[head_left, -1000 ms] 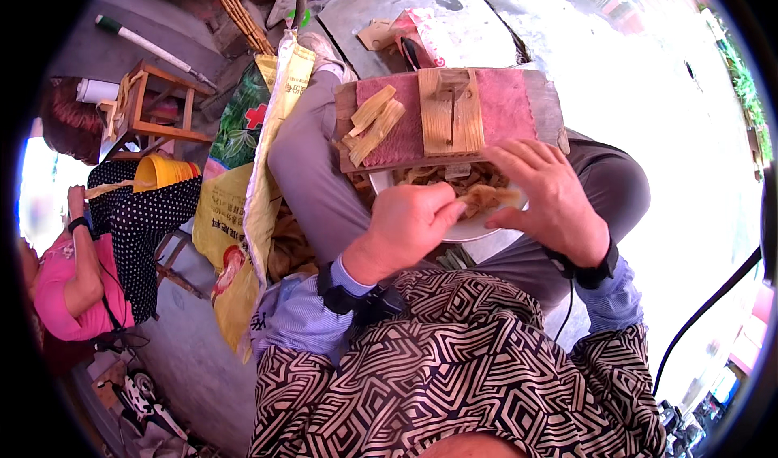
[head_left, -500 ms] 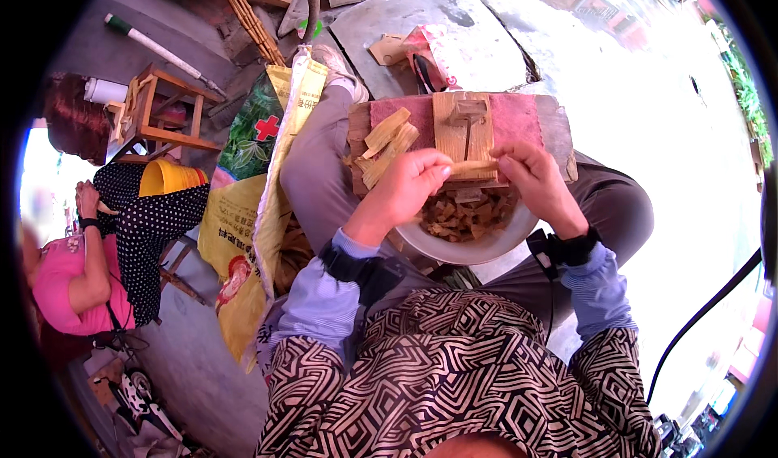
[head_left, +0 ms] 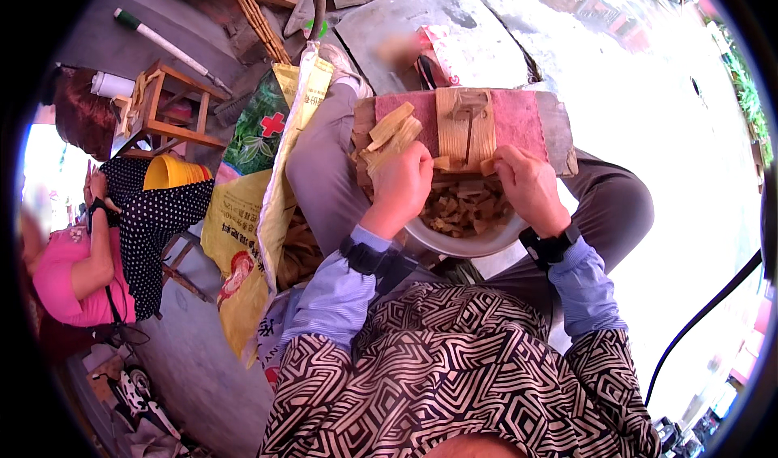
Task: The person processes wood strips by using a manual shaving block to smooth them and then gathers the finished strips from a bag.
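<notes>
My left hand (head_left: 403,184) and my right hand (head_left: 528,189) pinch the ends of a tan, flat strip (head_left: 443,163) at the near edge of a wooden block (head_left: 452,134). The block, with an upright piece (head_left: 472,104) and a narrow dark line down its middle, sits on pink cloth (head_left: 515,122) over a wooden board (head_left: 556,134). Several pale folded strips (head_left: 389,124) lie left of the block, partly behind my left hand. Below the board, a white bowl (head_left: 466,248) between my legs holds brown scraps (head_left: 458,211).
At left, a seated person in pink (head_left: 73,272) has a yellow bucket (head_left: 170,174) in their lap, beside a wooden stool (head_left: 178,132). Yellow sacks (head_left: 231,239) stand by my left leg. Bamboo sticks (head_left: 251,17) lean behind them. A black cable (head_left: 705,312) curves at right.
Both hands came together on a strip at the bowl, lifted it to the block and now sit at its near edge. The neighbouring person's hands have also moved.
</notes>
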`<act>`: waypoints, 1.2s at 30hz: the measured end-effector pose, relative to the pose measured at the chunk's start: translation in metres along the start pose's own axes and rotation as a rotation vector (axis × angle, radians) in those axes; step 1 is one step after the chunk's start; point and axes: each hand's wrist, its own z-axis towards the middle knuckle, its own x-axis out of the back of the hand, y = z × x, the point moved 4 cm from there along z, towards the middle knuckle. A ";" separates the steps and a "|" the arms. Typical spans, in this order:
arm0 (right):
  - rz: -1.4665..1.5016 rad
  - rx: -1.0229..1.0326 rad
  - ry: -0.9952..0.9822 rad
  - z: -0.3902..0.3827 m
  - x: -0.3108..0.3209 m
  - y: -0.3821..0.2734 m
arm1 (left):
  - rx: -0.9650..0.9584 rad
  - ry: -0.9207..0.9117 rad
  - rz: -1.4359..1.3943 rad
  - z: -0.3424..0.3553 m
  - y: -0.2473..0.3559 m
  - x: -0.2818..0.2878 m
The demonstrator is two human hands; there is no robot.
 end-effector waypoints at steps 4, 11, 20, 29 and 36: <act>0.064 0.222 0.173 -0.012 0.021 -0.047 | 0.107 -0.196 -0.466 -0.028 -0.002 -0.020; 0.197 -0.075 0.237 -0.020 0.036 -0.033 | 0.241 -0.727 -0.920 -0.071 0.098 0.014; 1.468 -0.351 -0.493 -0.051 0.050 -0.073 | 0.064 -0.388 -1.161 -0.050 0.096 0.001; 0.441 -0.226 0.177 -0.036 0.017 -0.044 | 0.381 -0.517 -1.370 -0.062 0.064 -0.040; 1.082 -0.515 -0.198 -0.057 -0.015 -0.025 | -0.459 0.141 0.032 -0.059 0.084 0.000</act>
